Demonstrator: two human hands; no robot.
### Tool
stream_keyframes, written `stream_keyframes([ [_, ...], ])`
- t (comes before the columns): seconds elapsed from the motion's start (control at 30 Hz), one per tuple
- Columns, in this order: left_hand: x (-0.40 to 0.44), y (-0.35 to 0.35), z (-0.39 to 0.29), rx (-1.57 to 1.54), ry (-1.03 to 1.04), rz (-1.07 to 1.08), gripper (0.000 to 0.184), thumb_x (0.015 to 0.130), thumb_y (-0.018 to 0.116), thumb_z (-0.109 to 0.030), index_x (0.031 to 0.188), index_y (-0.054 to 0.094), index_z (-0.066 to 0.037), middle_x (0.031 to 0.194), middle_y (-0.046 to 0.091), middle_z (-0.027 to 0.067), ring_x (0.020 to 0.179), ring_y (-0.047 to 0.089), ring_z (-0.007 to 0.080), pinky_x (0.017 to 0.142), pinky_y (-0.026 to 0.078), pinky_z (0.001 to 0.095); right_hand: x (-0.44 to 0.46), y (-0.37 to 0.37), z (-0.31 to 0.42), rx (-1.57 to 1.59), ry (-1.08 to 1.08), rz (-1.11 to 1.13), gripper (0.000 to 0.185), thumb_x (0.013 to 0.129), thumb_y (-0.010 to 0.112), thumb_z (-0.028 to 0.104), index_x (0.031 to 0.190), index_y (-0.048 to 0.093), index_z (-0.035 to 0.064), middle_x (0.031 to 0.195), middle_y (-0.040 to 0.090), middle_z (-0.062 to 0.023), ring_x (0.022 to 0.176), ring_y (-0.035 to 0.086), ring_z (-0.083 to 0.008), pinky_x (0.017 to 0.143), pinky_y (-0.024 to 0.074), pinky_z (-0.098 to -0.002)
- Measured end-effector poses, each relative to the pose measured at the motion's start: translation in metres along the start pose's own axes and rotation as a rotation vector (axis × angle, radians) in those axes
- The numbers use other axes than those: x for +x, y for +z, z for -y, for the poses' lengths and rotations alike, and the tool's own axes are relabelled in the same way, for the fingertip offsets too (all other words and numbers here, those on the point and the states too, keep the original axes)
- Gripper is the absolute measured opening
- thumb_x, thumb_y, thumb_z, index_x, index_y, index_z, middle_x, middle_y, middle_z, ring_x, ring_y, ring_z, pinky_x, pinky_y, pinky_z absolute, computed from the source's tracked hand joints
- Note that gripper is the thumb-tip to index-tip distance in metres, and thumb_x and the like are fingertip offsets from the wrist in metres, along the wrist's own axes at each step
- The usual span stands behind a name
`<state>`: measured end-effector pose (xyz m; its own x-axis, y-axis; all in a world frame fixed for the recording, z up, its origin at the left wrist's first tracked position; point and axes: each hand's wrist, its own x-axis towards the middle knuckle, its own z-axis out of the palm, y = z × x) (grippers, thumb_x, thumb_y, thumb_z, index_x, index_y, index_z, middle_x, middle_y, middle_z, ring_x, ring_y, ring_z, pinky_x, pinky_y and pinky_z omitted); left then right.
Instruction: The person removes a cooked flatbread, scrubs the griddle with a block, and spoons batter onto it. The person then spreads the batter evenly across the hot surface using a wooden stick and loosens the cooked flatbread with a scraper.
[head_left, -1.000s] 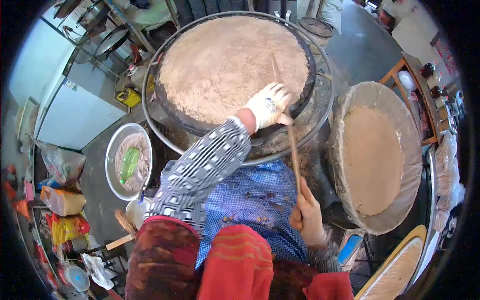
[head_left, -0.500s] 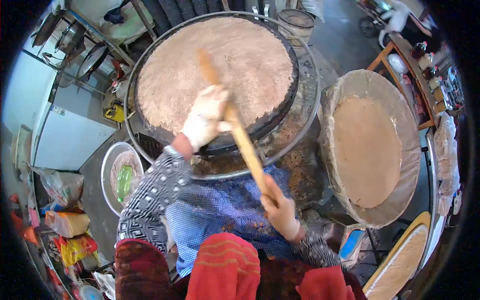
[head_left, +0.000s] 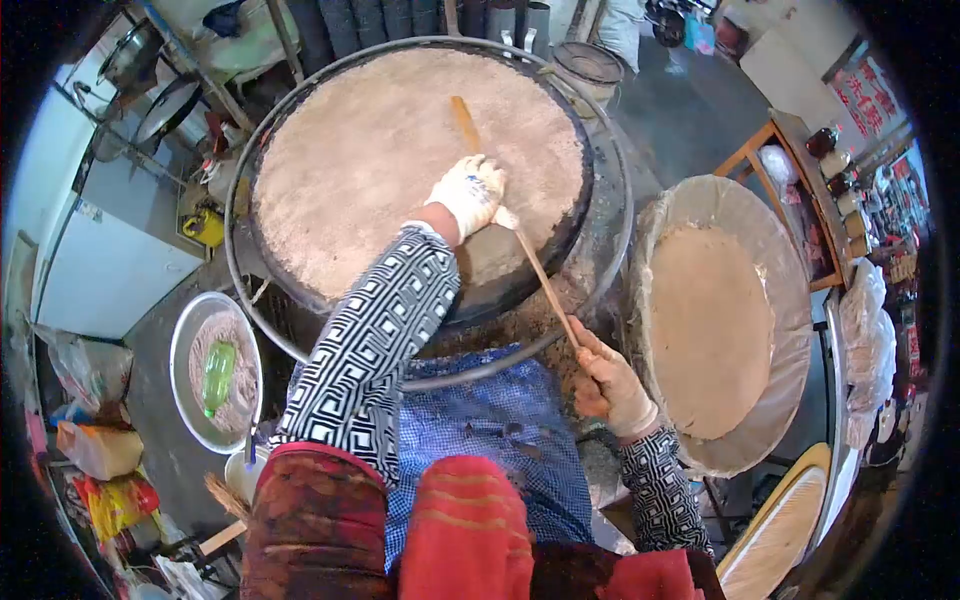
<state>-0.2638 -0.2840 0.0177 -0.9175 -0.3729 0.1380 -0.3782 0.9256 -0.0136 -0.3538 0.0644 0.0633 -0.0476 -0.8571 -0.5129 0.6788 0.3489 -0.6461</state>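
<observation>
A wide layer of pinkish-brown batter (head_left: pixel 400 160) covers most of the round black griddle (head_left: pixel 500 312) in front of me. My left hand (head_left: pixel 468 198), in a white glove, is closed around the middle of a long wooden spreader (head_left: pixel 543 283) over the right half of the batter. The far tip of the spreader points away from me. Its near end is in my right hand (head_left: pixel 612 380), low and to the right, outside the metal ring (head_left: pixel 622 235) that runs around the griddle.
At right stands a large plastic-lined basin (head_left: pixel 665 440) of brown batter. A metal bowl (head_left: pixel 181 345) with a green bottle (head_left: pixel 217 376) in it sits at lower left. Blue checked cloth (head_left: pixel 480 420) hangs before my knees. A lidded bucket (head_left: pixel 588 68) is behind the griddle.
Both hands have moved right with the spreader, the left also further out over the griddle. The spreader now appears edge-on near my right hand. My view has shifted slightly.
</observation>
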Motion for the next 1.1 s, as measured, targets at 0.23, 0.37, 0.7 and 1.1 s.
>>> stream_keyframes([
  [0.23,-0.130,-0.043,0.057,0.010,-0.142,0.019,0.087,0.064,0.067,-0.057,0.123,0.054,0.005,0.132,0.052,0.0240,0.129,0.045,0.0385,0.111,0.034,0.0420,0.029,0.075,-0.050,-0.354,0.037,0.036,0.053,0.097,0.054,0.018,0.147,0.039,0.0135,0.069,0.046,0.0046,0.043,0.039,-0.0063,0.035,0.0303,-0.0231],
  [0.37,-0.227,-0.055,0.076,0.065,-0.245,0.027,0.084,0.066,0.072,-0.048,0.126,0.050,0.007,0.131,0.051,0.0257,0.128,0.044,0.0405,0.111,0.033,0.0453,0.028,0.114,-0.084,-0.435,0.095,0.096,0.050,0.097,0.052,0.010,0.145,0.041,0.0113,0.069,0.047,0.0033,0.043,0.042,-0.0067,0.038,0.0332,-0.0238],
  [0.7,-0.357,-0.032,-0.019,-0.005,-0.288,-0.067,0.028,0.077,0.065,-0.028,0.094,0.060,-0.006,0.095,0.059,0.0156,0.100,0.055,0.0354,0.104,0.036,0.0506,0.019,0.121,-0.108,-0.671,0.023,0.062,0.048,0.094,0.056,0.015,0.141,0.049,0.0195,0.074,0.060,0.0013,0.046,0.051,-0.0073,0.037,0.0405,-0.0232],
  [1.1,-0.290,0.009,-0.141,-0.080,-0.402,-0.215,0.023,0.081,0.058,-0.029,0.093,0.052,-0.010,0.086,0.055,0.0105,0.090,0.056,0.0316,0.089,0.041,0.0495,0.000,0.128,-0.128,-0.587,0.073,0.258,0.049,0.093,0.058,0.013,0.142,0.047,0.0115,0.083,0.061,-0.0001,0.051,0.051,-0.0044,0.044,0.0414,-0.0203],
])
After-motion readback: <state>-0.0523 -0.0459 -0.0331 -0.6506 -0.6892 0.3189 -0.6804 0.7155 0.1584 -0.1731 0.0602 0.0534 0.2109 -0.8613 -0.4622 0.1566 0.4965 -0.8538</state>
